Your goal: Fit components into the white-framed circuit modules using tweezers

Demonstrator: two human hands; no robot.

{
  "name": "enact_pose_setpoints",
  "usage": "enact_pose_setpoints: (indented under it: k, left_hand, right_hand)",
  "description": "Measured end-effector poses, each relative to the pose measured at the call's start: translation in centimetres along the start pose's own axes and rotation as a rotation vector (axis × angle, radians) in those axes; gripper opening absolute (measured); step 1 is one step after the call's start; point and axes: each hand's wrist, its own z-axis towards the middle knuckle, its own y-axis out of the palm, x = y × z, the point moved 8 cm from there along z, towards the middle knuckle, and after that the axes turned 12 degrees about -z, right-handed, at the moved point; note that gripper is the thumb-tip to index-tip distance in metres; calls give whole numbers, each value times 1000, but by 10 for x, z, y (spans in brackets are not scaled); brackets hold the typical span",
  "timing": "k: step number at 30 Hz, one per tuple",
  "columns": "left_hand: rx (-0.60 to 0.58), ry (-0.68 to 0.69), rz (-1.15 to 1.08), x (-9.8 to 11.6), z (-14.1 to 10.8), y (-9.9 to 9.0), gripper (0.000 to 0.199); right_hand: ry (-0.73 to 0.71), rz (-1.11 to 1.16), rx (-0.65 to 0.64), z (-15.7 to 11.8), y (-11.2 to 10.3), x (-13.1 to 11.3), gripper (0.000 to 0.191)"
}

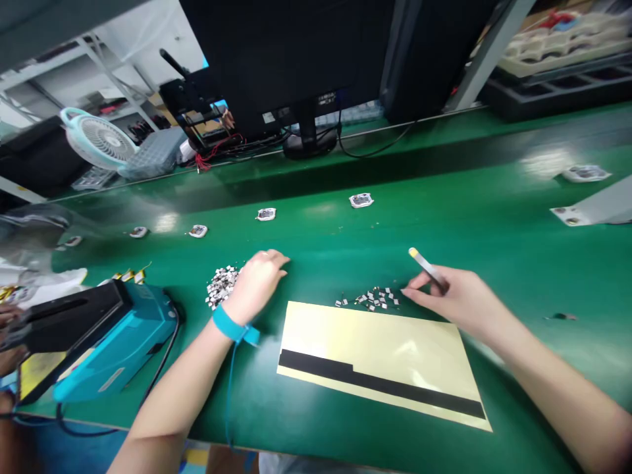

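My left hand [259,282], a blue wrist strap [232,322] at its wrist, hovers or rests at the right edge of a heap of small white and dark parts [220,286]. Its fingers are stretched to the right, thumb apart, with nothing visible in them. Between the fingers of my right hand [454,296] is a slim silver-grey, pen-like tool [428,266] with a yellow end pointing up; its lower end is hidden. Just left of those fingertips lie several loose small parts [375,299]. Below them is a pale yellow sheet [375,342] bearing a black strip [380,382].
A blue and black machine [118,349] with a cable stands left, beside another person's hand [10,336]. Several small white-rimmed units [361,200] sit in a row across the green bench [306,250]. Behind are a monitor [296,59], a fan [101,139] and a metal bracket [592,204] at right.
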Motion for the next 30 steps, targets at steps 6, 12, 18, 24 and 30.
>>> enact_pose_setpoints:
  k: [6, 12, 18, 24, 30]
  left_hand:
    - [-69, -206, 118, -63, 5, -6, 20]
    - [-80, -238, 75, -68, 8, -7, 12]
    - [26, -176, -127, -48, 5, -32, 16]
    - [159, 2, -863, 29, -9, -12, 12]
    - [-21, -122, -1347, 67, -25, 71, 14]
  right_hand:
    - [-37, -134, -126, 15, 3, 16, 42]
    - [-27, -211, -14, 8, -7, 10, 26]
    - [-385, -320, -40, -47, 27, -60, 7]
    - [-666, -595, -93, -95, 81, -92, 15]
    - [-767, -752, 102, -110, 82, -102, 22]
